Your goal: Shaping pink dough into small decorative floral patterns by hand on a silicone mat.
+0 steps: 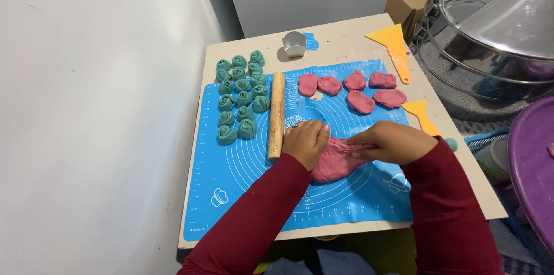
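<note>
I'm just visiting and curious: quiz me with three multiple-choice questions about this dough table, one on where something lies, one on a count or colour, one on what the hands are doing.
1. Where does the wooden rolling pin lie?
A. Between the green dough rolls and the hands
B. On the cardboard boxes
C. Under the mat

2. How many small pink dough pieces sit apart at the far side of the blue mat?
A. Two
B. Six
C. Twelve

3. What are the left hand and right hand doing?
A. Gripping the rolling pin
B. Holding the yellow scrapers
C. Pressing on the large pink dough lump

Answers: 1 A, the pin lies lengthwise right of the green dough rolls, left of the hands. 2 B, six flattened pieces count out in two rows. 3 C, both hands rest on the lump, holding no tool.
</note>
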